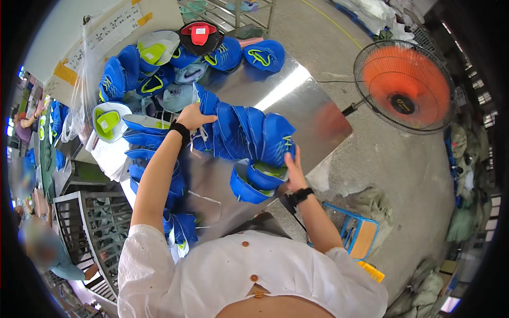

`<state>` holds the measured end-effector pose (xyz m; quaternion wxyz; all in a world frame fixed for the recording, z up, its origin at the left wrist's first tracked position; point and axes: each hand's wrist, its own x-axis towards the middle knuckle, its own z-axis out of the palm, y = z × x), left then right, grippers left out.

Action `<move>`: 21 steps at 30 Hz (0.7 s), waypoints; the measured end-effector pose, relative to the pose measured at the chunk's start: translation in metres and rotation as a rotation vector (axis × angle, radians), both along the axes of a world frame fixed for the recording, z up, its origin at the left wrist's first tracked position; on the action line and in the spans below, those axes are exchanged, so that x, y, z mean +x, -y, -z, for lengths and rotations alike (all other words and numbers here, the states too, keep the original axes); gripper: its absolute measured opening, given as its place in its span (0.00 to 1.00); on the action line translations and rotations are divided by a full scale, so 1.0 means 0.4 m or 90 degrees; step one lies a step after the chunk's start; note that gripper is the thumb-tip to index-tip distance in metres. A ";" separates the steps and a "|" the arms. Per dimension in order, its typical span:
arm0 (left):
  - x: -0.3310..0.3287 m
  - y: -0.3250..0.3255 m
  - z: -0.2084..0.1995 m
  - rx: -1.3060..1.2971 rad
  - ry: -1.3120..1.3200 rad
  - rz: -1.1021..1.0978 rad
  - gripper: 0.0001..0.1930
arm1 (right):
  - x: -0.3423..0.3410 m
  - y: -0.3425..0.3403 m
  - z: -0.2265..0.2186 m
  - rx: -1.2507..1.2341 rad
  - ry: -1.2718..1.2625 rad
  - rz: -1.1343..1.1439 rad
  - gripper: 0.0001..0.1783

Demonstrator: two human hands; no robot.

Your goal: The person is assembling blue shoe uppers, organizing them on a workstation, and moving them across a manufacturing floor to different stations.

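A row of blue shoe uppers (245, 130), nested one against another, spans the space between my two hands over the metal table (323, 108). At its left end my left hand (194, 117) is closed around the last upper, thumb lying along the top, near white laces. My right hand (295, 172) presses against the right end with its fingers upright along the outermost upper. Just below the row, near my right hand, sit two blue uppers with lime-green linings (253, 183). More blue uppers (146, 139) are stacked beside my left forearm.
Blue, white and pale green uppers (154, 82) crowd the table's back left, with a black-and-red one (200, 36) among them. A large orange fan (403, 87) stands beyond the right corner. A blue-framed stool (363, 236) is at lower right; people work at far left.
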<state>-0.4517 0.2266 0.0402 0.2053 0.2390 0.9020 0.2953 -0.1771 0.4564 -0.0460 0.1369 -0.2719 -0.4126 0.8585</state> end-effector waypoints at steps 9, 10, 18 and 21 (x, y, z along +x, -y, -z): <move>0.128 0.012 0.118 0.284 0.050 -0.160 0.22 | 0.001 0.001 0.052 0.088 -0.053 -0.093 0.45; 0.150 0.003 0.110 0.275 0.071 -0.199 0.20 | 0.011 -0.005 0.068 0.120 -0.051 -0.074 0.44; 0.387 0.094 -0.250 0.540 -0.010 -0.267 0.14 | 0.018 -0.020 -0.275 0.425 -0.190 -0.069 0.43; 0.505 0.225 -0.422 0.714 -0.071 -0.288 0.13 | 0.011 0.088 -0.454 0.499 -0.285 -0.090 0.43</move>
